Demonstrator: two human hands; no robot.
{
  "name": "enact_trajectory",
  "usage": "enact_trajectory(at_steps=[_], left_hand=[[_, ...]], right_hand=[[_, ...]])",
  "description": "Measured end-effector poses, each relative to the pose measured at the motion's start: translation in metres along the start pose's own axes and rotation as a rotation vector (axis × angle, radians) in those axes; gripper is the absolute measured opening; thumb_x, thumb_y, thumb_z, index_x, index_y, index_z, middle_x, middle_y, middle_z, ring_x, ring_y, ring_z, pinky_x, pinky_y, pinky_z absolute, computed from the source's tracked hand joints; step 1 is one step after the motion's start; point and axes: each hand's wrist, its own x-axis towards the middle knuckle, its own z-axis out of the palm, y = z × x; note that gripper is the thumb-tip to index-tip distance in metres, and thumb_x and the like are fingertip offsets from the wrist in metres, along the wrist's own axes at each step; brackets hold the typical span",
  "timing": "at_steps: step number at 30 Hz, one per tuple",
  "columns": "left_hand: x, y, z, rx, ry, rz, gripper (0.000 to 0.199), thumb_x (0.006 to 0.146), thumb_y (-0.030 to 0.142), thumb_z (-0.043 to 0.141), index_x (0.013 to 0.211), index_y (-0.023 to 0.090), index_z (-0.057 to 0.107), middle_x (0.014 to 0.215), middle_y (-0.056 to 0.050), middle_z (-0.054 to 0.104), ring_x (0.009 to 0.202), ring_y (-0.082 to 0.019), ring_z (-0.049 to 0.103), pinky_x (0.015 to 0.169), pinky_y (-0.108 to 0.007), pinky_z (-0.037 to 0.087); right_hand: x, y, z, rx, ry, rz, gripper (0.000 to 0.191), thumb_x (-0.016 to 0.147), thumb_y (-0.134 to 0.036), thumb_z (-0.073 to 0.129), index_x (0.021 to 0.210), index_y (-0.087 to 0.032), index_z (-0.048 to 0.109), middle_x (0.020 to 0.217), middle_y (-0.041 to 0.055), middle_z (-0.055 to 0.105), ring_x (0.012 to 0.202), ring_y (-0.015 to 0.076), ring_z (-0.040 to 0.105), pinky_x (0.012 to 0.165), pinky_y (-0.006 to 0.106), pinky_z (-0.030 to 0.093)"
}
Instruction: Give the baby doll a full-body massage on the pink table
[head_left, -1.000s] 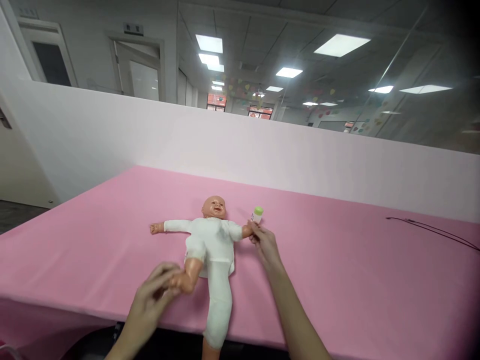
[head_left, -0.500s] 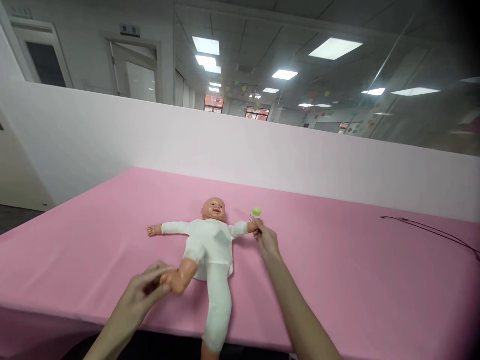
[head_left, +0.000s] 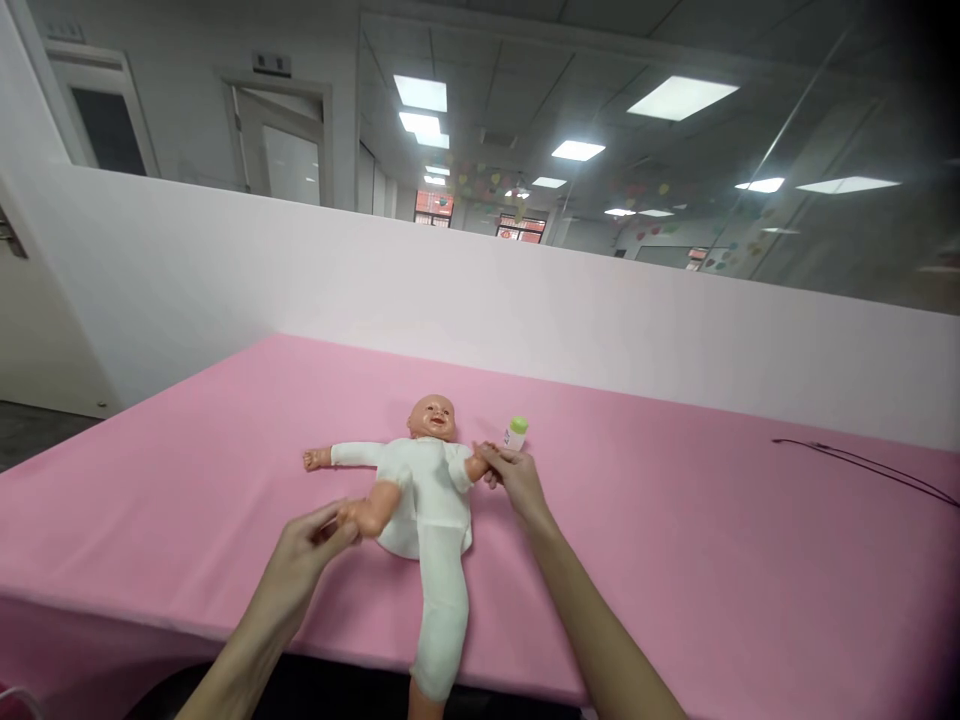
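Holding the baby doll (head_left: pixel 431 418) (white sleepsuit (head_left: pixel 424 495)) between left hand (head_left: pixel 300 560) and right hand (head_left: pixel 517 483).

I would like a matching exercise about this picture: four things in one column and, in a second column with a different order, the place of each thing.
Things:
1. left hand
2. right hand
3. small bottle with a green cap
4. black cord

Places:
A. on the arm of the baby doll
B. far to the right on the pink cloth
C. around the doll's foot
D. just beyond the right hand, not touching it

Pairs: 1-C, 2-A, 3-D, 4-B
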Motion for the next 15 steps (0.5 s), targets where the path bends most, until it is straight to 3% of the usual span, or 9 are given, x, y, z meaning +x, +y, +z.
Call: enact_trajectory(at_steps=[3,6,9,12,15], left_hand=[[0.045,-0.001,0.029,-0.151,-0.021,-0.003,0.049,0.077,0.056,0.083,0.104,0.015,0.082,0.112,-0.014,0.077,0.110,-0.033,0.067,0.097,-0.038,0.052],[0.058,-0.016,0.041,-0.153,-0.055,0.024,0.051,0.075,0.055,0.084,0.104,0.014,0.083,0.114,-0.015,0.077,0.111,-0.033,0.068,0.099,-0.039,0.052],[0.030,-0.024,0.030,-0.012,-0.036,0.078,0.049,0.080,0.056,0.081,0.110,0.017,0.083,0.111,-0.013,0.077,0.106,-0.031,0.068,0.093,-0.036,0.053],[-0.024,-0.030,0.006,0.131,-0.047,0.078,0.047,0.081,0.060,0.078,0.106,0.021,0.085,0.097,-0.010,0.074,0.090,-0.027,0.068,0.079,-0.031,0.054],[-0.076,-0.044,-0.018,0.197,-0.117,-0.021,0.049,0.078,0.067,0.077,0.103,0.026,0.087,0.077,-0.006,0.068,0.072,-0.022,0.064,0.069,-0.030,0.053]], right_hand=[[-0.009,0.007,0.019,-0.144,-0.139,0.011,0.055,0.072,-0.066,0.082,0.056,-0.014,0.070,0.050,0.0002,0.056,0.052,0.0123,0.049,0.054,0.027,0.037],[-0.012,0.011,0.019,-0.181,-0.172,-0.011,0.057,0.074,-0.067,0.079,0.055,-0.015,0.068,0.050,-0.0008,0.055,0.053,0.0121,0.048,0.055,0.027,0.036],[-0.004,0.005,-0.001,-0.119,-0.037,-0.016,0.052,0.071,-0.065,0.084,0.062,-0.014,0.074,0.053,-0.0004,0.057,0.053,0.0121,0.049,0.055,0.027,0.039],[0.013,0.005,-0.037,0.074,0.219,0.041,0.043,0.064,-0.054,0.091,0.071,-0.013,0.078,0.057,-0.0003,0.060,0.054,0.0112,0.049,0.055,0.027,0.044],[0.025,0.021,-0.072,0.216,0.459,0.156,0.031,0.061,-0.036,0.094,0.069,-0.013,0.075,0.060,-0.0001,0.062,0.053,0.0102,0.050,0.054,0.025,0.048]])
